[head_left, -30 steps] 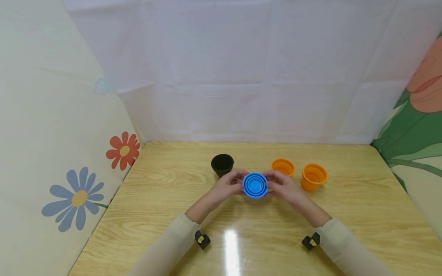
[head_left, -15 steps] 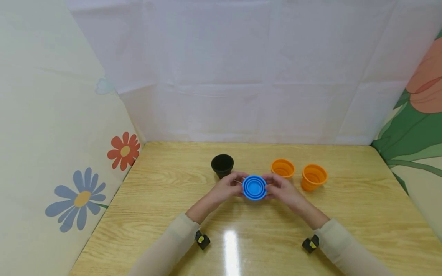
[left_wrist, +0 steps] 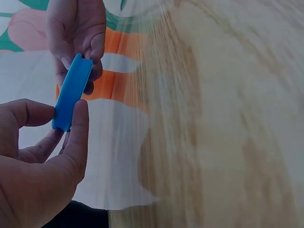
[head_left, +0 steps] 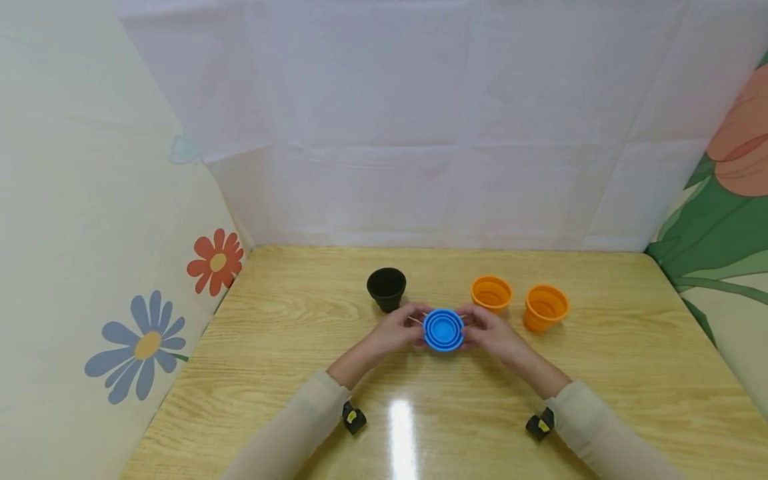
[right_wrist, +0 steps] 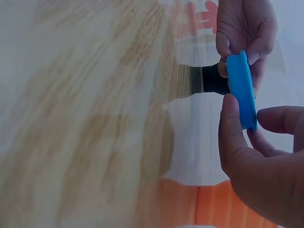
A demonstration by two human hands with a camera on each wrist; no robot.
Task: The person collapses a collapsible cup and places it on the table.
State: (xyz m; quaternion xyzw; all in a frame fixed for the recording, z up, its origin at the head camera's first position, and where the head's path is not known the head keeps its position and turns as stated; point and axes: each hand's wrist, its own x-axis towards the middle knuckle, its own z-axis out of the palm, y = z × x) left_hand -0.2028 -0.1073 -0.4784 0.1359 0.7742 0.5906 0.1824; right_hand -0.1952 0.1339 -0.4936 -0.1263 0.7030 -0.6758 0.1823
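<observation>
A blue collapsible cup [head_left: 443, 330], folded flat into concentric rings, is held above the table between both hands. Its low, flattened side shows in the left wrist view, where the blue cup [left_wrist: 72, 95] stands edge-on. The left hand [head_left: 393, 329] pinches its left rim between thumb and fingers. On the opposite rim, the right hand [head_left: 489, 331] grips it in the same way. In the right wrist view the right hand [right_wrist: 266, 166] has fingertips on both faces of the blue cup [right_wrist: 242, 90]. The cup's underside is hidden in the head view.
A black cup [head_left: 387, 288] stands extended just beyond the left hand. Two extended orange cups stand at the right: one orange cup [head_left: 491, 293] behind the right hand, another orange cup [head_left: 545, 307] farther right. White cloth [head_left: 450, 133] rises behind the wooden table [head_left: 288, 293].
Both hands have lowered slightly toward the person with the blue cup between them. The black cup and the orange cups have stayed in place.
</observation>
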